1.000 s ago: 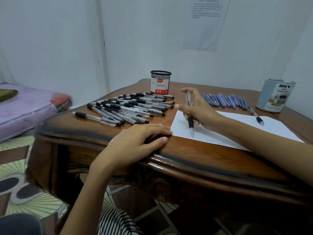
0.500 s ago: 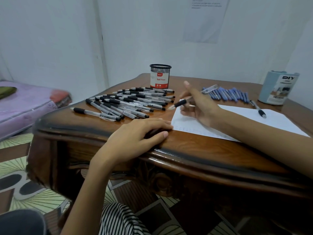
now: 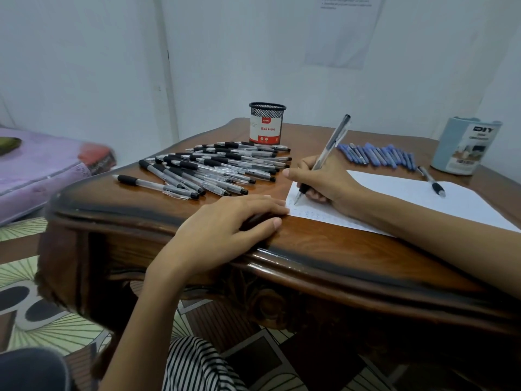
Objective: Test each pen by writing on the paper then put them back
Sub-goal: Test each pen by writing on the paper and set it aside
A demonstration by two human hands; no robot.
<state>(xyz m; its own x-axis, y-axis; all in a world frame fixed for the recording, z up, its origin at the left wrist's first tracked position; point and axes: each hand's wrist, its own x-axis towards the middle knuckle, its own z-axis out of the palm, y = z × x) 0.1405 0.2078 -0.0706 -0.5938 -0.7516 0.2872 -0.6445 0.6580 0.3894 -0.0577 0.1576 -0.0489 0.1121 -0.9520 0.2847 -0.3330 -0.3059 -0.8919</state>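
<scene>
White walls, dark carved wooden table [image 3: 324, 249]. Step in hand: testing. My right hand [image 3: 324, 179] pinches a clear black-grip ballpoint pen [image 3: 329, 148], fingers curled round it, tip on the near-left corner of the white paper sheet [image 3: 408, 193]. My left hand [image 3: 225, 221] lies flat and relaxed at the table edge, holding nothing, fingertips at the paper's corner.

Next, I judge: lift the pen and set it with the tested ones; I can't tell which group that is.

The black mesh pen cup [image 3: 267, 122], far centre, and the pale blue organiser tub [image 3: 465, 148], far right, show no pens above their rims; insides hidden. A pile of clear black-grip pens [image 3: 214, 170] lies left, a row of blue pens [image 3: 377, 155] far right.
</scene>
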